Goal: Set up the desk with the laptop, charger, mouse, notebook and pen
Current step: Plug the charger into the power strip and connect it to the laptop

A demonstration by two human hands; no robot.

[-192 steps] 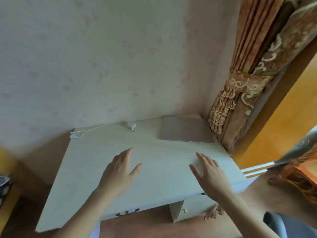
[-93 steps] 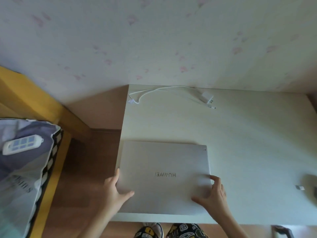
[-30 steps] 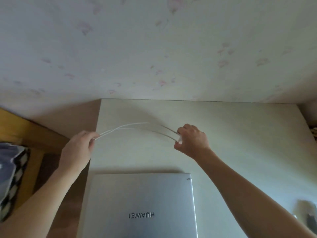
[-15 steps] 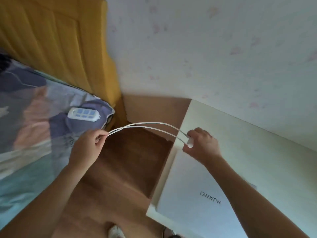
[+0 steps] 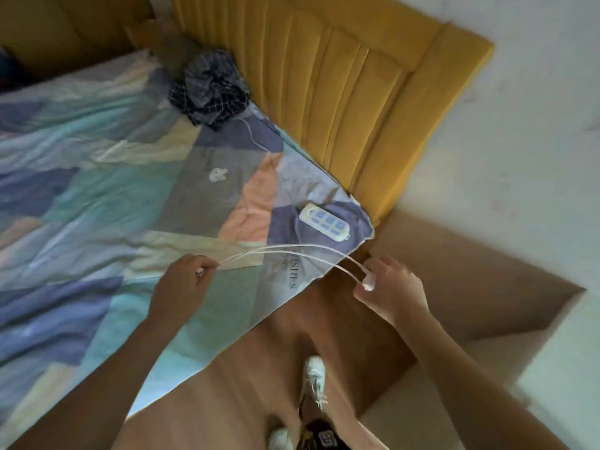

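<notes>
Charger held in the air between 2 hands, over the bed corner and the floor.

Charger cable: white, doubled into 2 strands, strung in a shallow arc between the hands, long axis running left to right and dipping slightly toward the right. Left hand: fingers curled, pinching the cable's left end above the patchwork bedsheet. Right hand: fingers curled round the white charger plug at the cable's right end, above the wooden floor. Hands well apart. White power strip: lies on the sheet's corner, just beyond the cable, near the right hand. Yellow padded headboard stands behind the bed; dark checked cloth is bunched at its foot.
</notes>
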